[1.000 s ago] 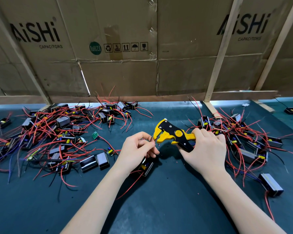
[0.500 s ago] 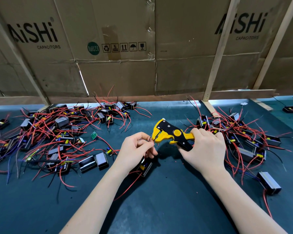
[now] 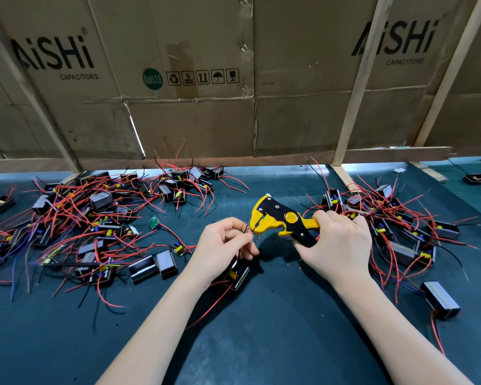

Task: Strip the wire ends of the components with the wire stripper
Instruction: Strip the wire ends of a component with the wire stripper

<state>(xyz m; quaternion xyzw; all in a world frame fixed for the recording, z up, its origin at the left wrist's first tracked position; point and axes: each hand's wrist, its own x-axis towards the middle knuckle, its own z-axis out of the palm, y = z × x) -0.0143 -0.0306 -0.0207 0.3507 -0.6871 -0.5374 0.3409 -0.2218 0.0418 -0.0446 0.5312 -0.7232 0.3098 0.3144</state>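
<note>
My right hand [image 3: 338, 245] grips the handles of a yellow and black wire stripper [image 3: 278, 219], its jaws pointing left. My left hand [image 3: 224, 243] pinches a thin black wire [image 3: 246, 228] whose end sits in the stripper's jaws. That wire runs down to a small black component [image 3: 238, 275] with a yellow part, lying on the dark mat just below my left hand. A red wire trails from it toward me.
A big heap of components with red wires [image 3: 89, 223] covers the mat on the left, another heap [image 3: 395, 218] lies right. One component [image 3: 440, 300] sits alone near right. Cardboard panels [image 3: 192, 115] and wooden struts wall the back. Tiny red insulation bits dot the mat.
The stripper and my left hand have stayed together at the centre. The wire end now sits in the jaws; small bits of insulation lie on the mat beneath.
</note>
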